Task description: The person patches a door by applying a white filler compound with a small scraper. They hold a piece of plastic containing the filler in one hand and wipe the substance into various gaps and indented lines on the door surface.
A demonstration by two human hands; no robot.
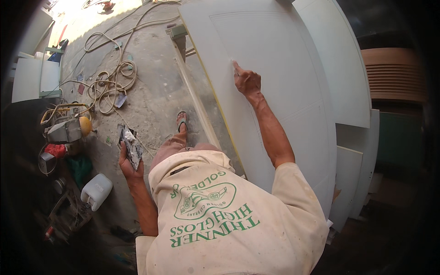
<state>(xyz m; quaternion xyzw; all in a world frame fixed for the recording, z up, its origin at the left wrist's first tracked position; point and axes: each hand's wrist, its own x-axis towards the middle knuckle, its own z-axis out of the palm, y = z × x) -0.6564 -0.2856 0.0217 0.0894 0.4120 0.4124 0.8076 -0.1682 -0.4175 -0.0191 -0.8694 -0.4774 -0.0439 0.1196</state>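
A large white door panel [279, 82] with thin grooved lines lies on my right. My right hand [248, 82] is over it, index finger stretched out and the other fingers curled in. The fingertip touches the panel beside a groove line, with a small white smear at the tip; no tool shows in this hand. Low on the left, my left hand [131, 168] grips a dark, flat board [135, 153] smeared with grey-white residue. A lump of white paste [129, 136] sits on the board's upper part.
A wooden rail [197, 98] runs beneath the panel's left edge. Coiled beige hose [112, 80] lies across the concrete floor. Left of me stand a white jerrycan [96, 191] and a machine with a yellow part [68, 128]. More white panels [339, 59] are stacked at the right.
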